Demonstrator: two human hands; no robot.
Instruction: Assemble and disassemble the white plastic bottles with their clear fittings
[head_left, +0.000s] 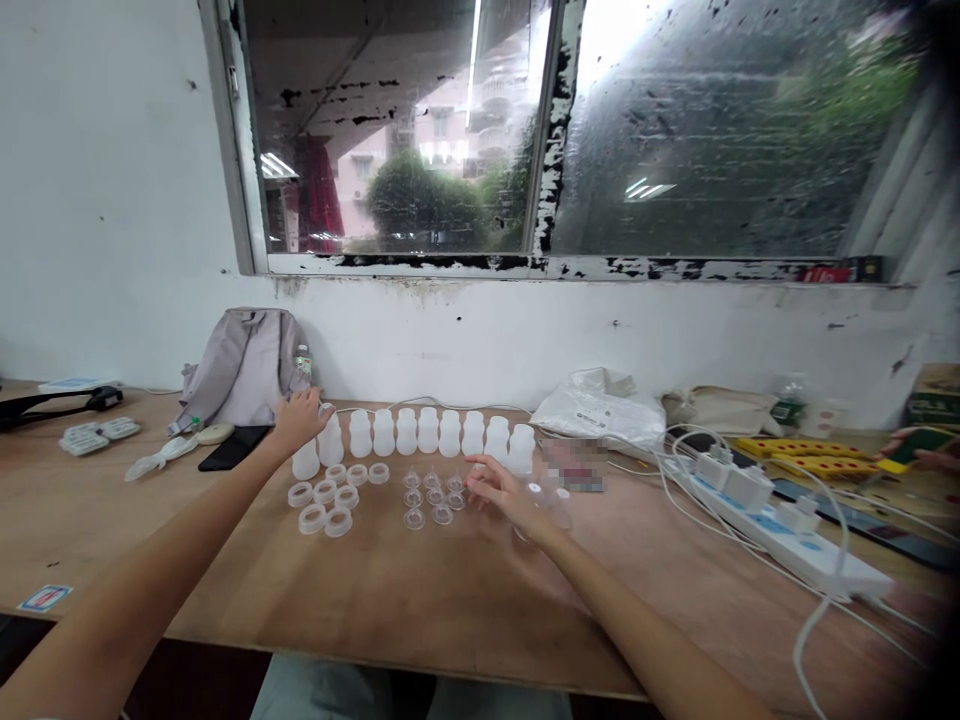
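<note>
Altogether, ten small white bottles point(428, 430) stand in a row along the back of the wooden table point(420, 600), counting the one at the left end that sits slightly forward of the others. Left hand point(300, 420) rests on that left end, fingers curled loosely over the tops of the first two bottles; whether it actually grips one cannot be told. Just in front of the row lie seven translucent rings point(327, 497) in a loose cluster, and to their right about eight small clear nipples point(433, 497) sit in two or three short rows. Right hand point(508, 492) hovers low beside the nipples, fingers half open and spread, with nothing clearly held; two more clear pieces point(551, 503) lie just past it, partly hidden by the hand. Further left on the table are a grey backpack point(244, 370), a black phone point(234, 447) and a white spoon-like item point(159, 459). To the right lie a white plastic bag point(600, 408), a white power strip point(787, 535) with three plugs in it, and a yellow strip point(810, 450) behind it.
</note>
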